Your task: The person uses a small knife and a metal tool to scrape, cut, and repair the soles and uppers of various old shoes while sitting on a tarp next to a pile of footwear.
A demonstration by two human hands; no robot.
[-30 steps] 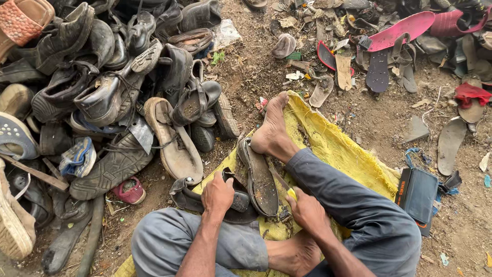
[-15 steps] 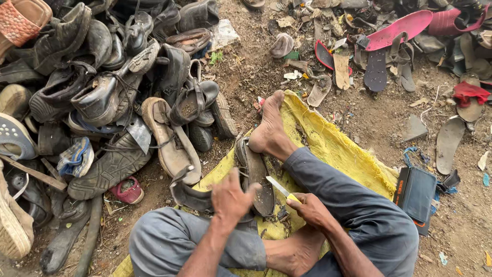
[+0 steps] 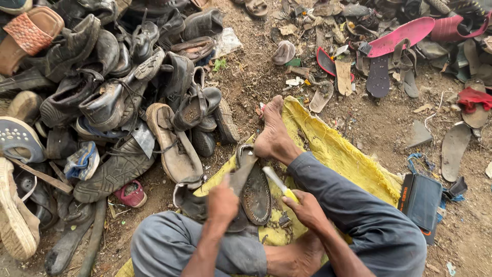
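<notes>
The dark shoe sole [image 3: 255, 194] lies on the yellow cloth [image 3: 333, 149], long way toward the bare foot [image 3: 274, 136]. Left hand [image 3: 223, 200] grips its strip; right hand [image 3: 306, 208], just beside, grips the knife [image 3: 277, 182].

Sitting on a yellow cloth [image 3: 338, 154] on the dirt, the person grips a strip of dark material [image 3: 242, 177] in the left hand [image 3: 223, 202] and a yellow-handled knife [image 3: 279, 183] in the right hand [image 3: 306, 209], above a worn sole [image 3: 256, 197]. A heap of old shoes [image 3: 102, 92] lies alongside.

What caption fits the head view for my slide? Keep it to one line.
Seated on yellow cloth, left hand peels a dark sole pinned underfoot; right hand holds a knife.
</notes>
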